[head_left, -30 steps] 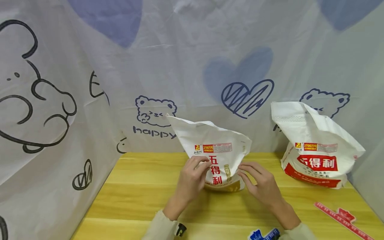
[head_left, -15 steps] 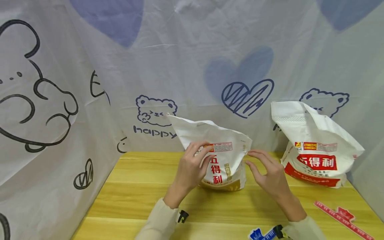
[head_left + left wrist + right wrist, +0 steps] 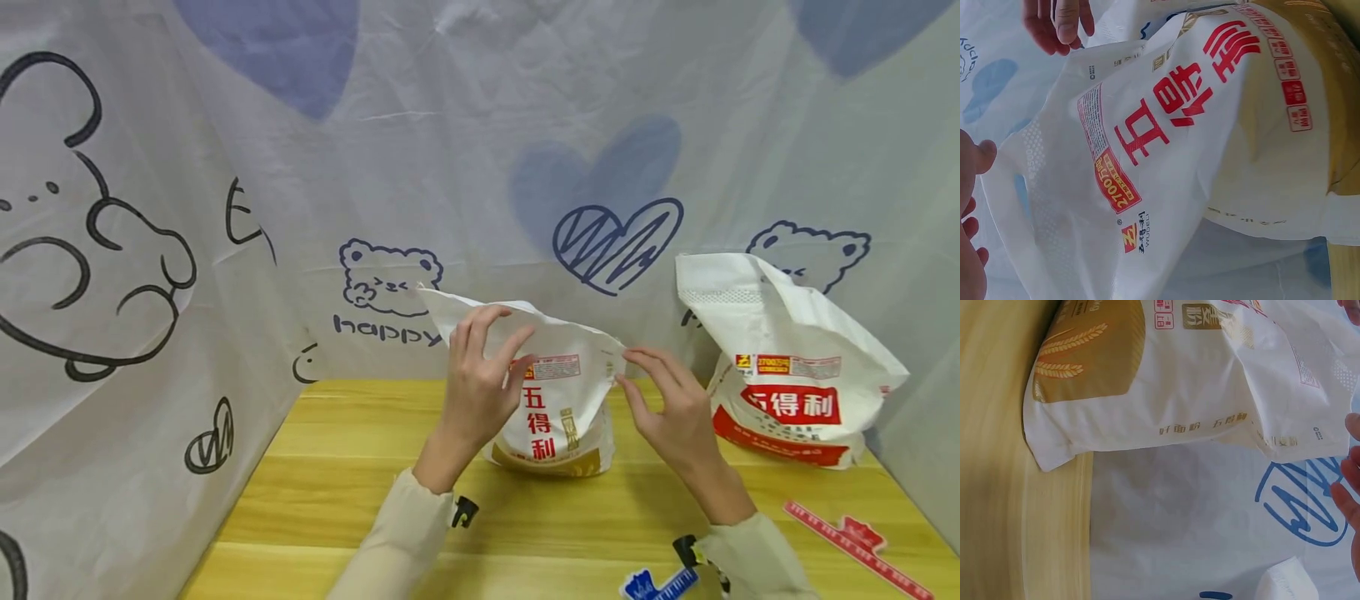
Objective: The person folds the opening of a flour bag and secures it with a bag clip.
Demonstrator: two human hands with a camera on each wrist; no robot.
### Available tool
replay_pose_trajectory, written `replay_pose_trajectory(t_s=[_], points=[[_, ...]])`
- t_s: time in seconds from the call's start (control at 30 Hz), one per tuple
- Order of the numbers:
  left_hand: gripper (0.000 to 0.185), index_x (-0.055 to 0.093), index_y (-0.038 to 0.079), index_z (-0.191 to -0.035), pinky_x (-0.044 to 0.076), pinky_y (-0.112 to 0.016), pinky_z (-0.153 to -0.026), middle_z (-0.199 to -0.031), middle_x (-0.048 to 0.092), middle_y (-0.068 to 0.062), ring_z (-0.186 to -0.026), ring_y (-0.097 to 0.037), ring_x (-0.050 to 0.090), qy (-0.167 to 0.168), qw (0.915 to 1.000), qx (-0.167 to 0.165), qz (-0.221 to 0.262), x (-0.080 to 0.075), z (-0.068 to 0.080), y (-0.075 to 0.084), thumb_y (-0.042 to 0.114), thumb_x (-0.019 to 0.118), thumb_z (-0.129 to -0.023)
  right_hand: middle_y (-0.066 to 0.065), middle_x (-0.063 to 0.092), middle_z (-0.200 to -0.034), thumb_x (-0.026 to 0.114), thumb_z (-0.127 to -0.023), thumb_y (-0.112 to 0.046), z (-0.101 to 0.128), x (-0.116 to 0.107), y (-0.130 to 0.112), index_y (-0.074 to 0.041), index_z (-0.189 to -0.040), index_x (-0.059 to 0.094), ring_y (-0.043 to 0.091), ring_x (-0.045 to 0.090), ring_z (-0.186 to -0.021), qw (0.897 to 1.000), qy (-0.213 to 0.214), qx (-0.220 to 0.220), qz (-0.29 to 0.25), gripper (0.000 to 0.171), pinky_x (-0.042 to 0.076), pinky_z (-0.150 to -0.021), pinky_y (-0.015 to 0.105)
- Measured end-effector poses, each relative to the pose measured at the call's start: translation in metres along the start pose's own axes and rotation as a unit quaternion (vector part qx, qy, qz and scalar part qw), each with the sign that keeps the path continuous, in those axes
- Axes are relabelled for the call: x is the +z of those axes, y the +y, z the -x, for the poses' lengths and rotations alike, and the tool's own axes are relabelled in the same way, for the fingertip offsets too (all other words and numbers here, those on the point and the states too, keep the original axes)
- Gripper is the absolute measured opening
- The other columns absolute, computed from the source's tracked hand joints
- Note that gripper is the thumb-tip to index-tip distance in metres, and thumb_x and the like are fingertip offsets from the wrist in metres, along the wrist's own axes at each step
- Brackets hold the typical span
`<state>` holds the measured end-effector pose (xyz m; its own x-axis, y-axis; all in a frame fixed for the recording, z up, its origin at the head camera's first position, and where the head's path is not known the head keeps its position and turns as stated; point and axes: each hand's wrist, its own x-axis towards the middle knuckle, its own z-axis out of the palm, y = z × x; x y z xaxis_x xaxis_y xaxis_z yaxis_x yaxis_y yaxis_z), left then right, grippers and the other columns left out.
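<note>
White flour bag (image 3: 555, 400), upright mid-table (image 3: 337, 500), mouth unsealed. Left hand (image 3: 476, 387) gripping top edge; right hand (image 3: 671, 412) pinching right corner. Closing barely begun; folding and sealing outstanding.

Readable on the white plastic flour bag with gold base (image 3: 558, 400) at the middle of the worktop: large red characters 五得利 running down its front; above them a red-and-yellow label with "2700万吨", its finer print too small to read. From the left wrist view, on the same bag (image 3: 1166, 144): a red-and-yellow Z logo with "五得利 WUDELI" beneath. From the right wrist view, along the side: small gold characters, seemingly "好面粉 五得利".

On the second white flour bag with red band (image 3: 787, 375) at the right: white 五得利 on red.

On the pale printed cloth backdrop (image 3: 375, 167): "happy" under a bear drawing.
</note>
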<state>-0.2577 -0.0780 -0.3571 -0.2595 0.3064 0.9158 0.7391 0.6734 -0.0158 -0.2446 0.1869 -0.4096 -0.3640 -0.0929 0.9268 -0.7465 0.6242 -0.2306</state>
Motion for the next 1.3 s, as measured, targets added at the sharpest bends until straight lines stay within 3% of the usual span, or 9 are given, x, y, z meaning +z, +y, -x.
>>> replay_pose_trajectory(t_s=[0.07, 0.23, 0.47, 0.63, 0.87, 1.07, 1.3], points=[[0.041, 0.069, 0.011, -0.123, 0.042, -0.045, -0.104, -0.137, 0.053, -0.016, -0.128, -0.035, 0.047, 0.005, 1.0, -0.001, -0.001, 0.001, -0.004, -0.001, 0.011, 0.083, -0.084, 0.016, 0.07, -0.117, 0.083, -0.078, 0.0, -0.002, 0.001, 0.001, 0.001, -0.117, 0.072, 0.034, 0.068, -0.102, 1.0, 0.008, 0.008, 0.007, 0.04, 0.041, -0.104, 0.013], [0.045, 0.065, 0.01, -0.129, 0.039, -0.044, -0.11, -0.137, 0.055, -0.016, -0.13, -0.034, 0.048, 0.008, 0.9999, 0.002, 0.012, 0.006, -0.019, -0.008, 0.014, 0.082, -0.087, 0.015, 0.068, -0.12, 0.084, -0.079, 0.001, -0.004, 0.004, 0.003, 0.001, -0.121, 0.07, 0.032, 0.066, -0.106, 0.998, 0.009, 0.053, 0.014, 0.044, 0.042, -0.102, 0.014], [0.031, 0.071, 0.007, -0.114, 0.034, -0.045, -0.117, -0.123, 0.066, -0.01, -0.121, -0.028, 0.057, -0.029, 0.9978, 0.029, 0.052, 0.014, -0.036, -0.017, 0.009, 0.082, -0.085, 0.015, 0.068, -0.117, 0.082, -0.084, 0.0, -0.005, 0.013, 0.007, 0.003, -0.123, 0.066, 0.029, 0.067, -0.106, 0.993, -0.014, 0.119, -0.012, 0.042, 0.05, -0.098, 0.02], [0.016, 0.075, 0.008, -0.102, 0.039, -0.041, -0.113, -0.112, 0.071, -0.006, -0.11, -0.024, 0.062, -0.055, 0.9965, 0.03, 0.056, 0.017, -0.041, -0.018, 0.007, 0.081, -0.087, 0.018, 0.069, -0.117, 0.081, -0.085, 0.001, -0.008, 0.019, 0.008, 0.004, -0.122, 0.066, 0.032, 0.07, -0.103, 0.984, -0.031, 0.17, -0.037, 0.04, 0.057, -0.09, 0.036], [0.007, 0.074, 0.009, -0.095, 0.048, -0.038, -0.102, -0.103, 0.073, -0.004, -0.1, -0.023, 0.066, -0.064, 0.9962, 0.025, 0.053, 0.022, -0.045, -0.018, 0.003, 0.072, -0.093, 0.022, 0.071, -0.111, 0.076, -0.088, 0.005, -0.009, 0.024, 0.008, 0.006, -0.12, 0.065, 0.036, 0.072, -0.092, 0.975, -0.054, 0.207, -0.055, 0.034, 0.06, -0.08, 0.044], [0.012, 0.074, 0.007, -0.097, 0.052, -0.032, -0.081, -0.1, 0.072, -0.005, -0.093, -0.022, 0.065, -0.064, 0.9964, 0.01, 0.054, 0.026, -0.049, -0.016, -0.002, 0.066, -0.096, 0.022, 0.073, -0.105, 0.074, -0.088, 0.008, -0.01, 0.027, 0.009, 0.006, -0.115, 0.066, 0.035, 0.073, -0.087, 0.976, -0.052, 0.206, -0.045, 0.028, 0.061, -0.074, 0.042], [0.015, 0.072, 0.007, -0.098, 0.054, -0.033, -0.081, -0.1, 0.072, -0.005, -0.092, -0.023, 0.066, -0.086, 0.9954, -0.01, 0.041, 0.026, -0.052, -0.015, -0.005, 0.062, -0.096, 0.021, 0.073, -0.105, 0.071, -0.089, 0.01, -0.011, 0.026, 0.01, 0.004, -0.112, 0.066, 0.034, 0.074, -0.09, 0.974, -0.056, 0.212, -0.055, 0.024, 0.061, -0.075, 0.038]])
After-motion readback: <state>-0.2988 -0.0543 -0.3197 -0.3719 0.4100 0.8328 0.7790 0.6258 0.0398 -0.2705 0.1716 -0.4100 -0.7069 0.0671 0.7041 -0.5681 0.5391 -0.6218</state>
